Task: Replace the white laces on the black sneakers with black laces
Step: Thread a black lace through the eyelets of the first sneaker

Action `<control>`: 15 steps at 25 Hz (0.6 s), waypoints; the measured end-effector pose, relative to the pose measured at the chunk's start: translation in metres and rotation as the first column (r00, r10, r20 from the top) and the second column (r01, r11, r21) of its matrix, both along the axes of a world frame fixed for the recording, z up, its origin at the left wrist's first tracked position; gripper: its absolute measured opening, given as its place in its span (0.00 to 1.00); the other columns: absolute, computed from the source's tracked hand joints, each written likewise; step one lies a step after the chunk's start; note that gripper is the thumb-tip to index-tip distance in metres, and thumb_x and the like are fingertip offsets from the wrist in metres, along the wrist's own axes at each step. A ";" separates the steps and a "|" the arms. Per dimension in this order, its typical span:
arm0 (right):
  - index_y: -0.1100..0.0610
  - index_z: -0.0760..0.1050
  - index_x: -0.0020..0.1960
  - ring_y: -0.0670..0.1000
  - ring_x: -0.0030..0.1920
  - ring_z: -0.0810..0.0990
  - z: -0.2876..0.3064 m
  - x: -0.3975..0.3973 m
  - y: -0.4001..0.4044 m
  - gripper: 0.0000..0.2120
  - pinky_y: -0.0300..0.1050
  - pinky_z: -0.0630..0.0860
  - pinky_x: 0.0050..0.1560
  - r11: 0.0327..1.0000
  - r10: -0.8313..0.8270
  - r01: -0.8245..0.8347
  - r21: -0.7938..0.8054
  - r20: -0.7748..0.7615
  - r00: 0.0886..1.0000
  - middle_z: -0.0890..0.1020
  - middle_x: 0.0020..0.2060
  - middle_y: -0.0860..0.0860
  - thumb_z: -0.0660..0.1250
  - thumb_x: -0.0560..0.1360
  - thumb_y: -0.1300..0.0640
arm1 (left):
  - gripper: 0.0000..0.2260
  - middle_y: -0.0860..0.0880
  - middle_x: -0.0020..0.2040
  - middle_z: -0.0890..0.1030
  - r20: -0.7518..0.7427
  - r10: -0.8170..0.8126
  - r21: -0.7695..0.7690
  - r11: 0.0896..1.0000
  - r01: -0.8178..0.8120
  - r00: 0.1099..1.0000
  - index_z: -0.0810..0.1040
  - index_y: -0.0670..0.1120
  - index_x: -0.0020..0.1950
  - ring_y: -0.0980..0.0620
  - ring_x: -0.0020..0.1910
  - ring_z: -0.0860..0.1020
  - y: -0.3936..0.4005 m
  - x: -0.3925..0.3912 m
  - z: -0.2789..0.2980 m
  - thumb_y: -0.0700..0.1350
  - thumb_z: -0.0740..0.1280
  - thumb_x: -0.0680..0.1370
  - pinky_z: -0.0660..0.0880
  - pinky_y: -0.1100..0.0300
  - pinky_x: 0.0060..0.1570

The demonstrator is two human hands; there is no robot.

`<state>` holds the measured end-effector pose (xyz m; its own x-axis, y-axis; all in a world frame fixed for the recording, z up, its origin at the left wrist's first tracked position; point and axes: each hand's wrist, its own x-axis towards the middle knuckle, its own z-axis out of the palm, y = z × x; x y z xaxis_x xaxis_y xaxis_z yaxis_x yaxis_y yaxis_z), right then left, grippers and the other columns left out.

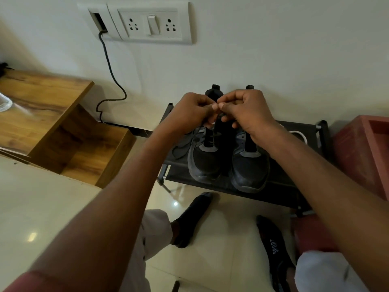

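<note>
Nearest, two bare forearms reaching forward, a reddish sleeve (31,279) at the left elbow; under them, pale trouser legs and two feet in black socks (192,222) on glossy cream floor tiles (42,207). Further out, left hand (189,111) and right hand (244,110) raised together, thumb tips almost touching, fingers curled tight around a black lace (215,131); both grips narrow, pinching; lace hanging from the pinch down toward the left sneaker (205,159), its upper part hidden behind the fingers. Just below the grip, left sneaker and right sneaker (249,165) side by side, toes toward the camera, black with grey trim, standing on a low black rack (280,186). Left of the grip, on the same rack beside the left sneaker, a loose dark lace (181,146); right of the grip, past the right wrist, a white lace (300,134) lying on the rack. Far right of the grip, a red box (362,152), open at the top, contents out of sight. Far left, a wooden shelf unit (52,123) with open compartments, a clear glass thing (5,102) on its top edge. Above the grip, a cream wall with a white socket panel (151,24); a black cable (111,72) dropping from it to the floor.
</note>
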<state>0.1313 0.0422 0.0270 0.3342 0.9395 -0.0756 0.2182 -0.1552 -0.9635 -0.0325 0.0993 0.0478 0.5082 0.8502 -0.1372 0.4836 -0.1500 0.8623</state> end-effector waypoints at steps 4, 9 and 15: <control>0.52 0.85 0.48 0.45 0.35 0.84 -0.019 0.006 0.004 0.05 0.36 0.75 0.32 0.995 -0.095 0.097 -0.014 0.119 0.988 0.87 0.39 0.50 0.73 0.79 0.61 | 0.07 0.42 0.36 0.84 -0.180 -0.051 0.001 0.999 0.052 0.982 0.84 0.41 0.48 0.50 0.32 0.82 0.018 -0.005 -0.014 0.41 0.68 0.83 0.80 0.60 0.37; 0.47 0.84 0.53 0.44 0.41 0.86 -0.034 0.001 0.013 0.11 0.48 0.83 0.44 1.000 -0.009 0.002 0.023 0.304 0.953 0.87 0.41 0.45 0.67 0.80 0.62 | 0.05 0.45 0.44 0.87 -0.170 -0.099 -0.017 0.995 0.097 0.980 0.84 0.46 0.55 0.51 0.38 0.83 0.024 0.000 -0.015 0.44 0.70 0.82 0.73 0.65 0.29; 0.49 0.81 0.56 0.46 0.43 0.85 -0.035 -0.003 0.016 0.09 0.54 0.84 0.49 0.997 -0.046 0.017 0.076 0.388 0.920 0.86 0.40 0.45 0.66 0.82 0.60 | 0.06 0.49 0.31 0.81 -0.188 0.000 0.007 1.000 0.001 0.982 0.87 0.43 0.47 0.61 0.24 0.74 0.033 0.001 -0.022 0.45 0.74 0.79 0.69 0.70 0.26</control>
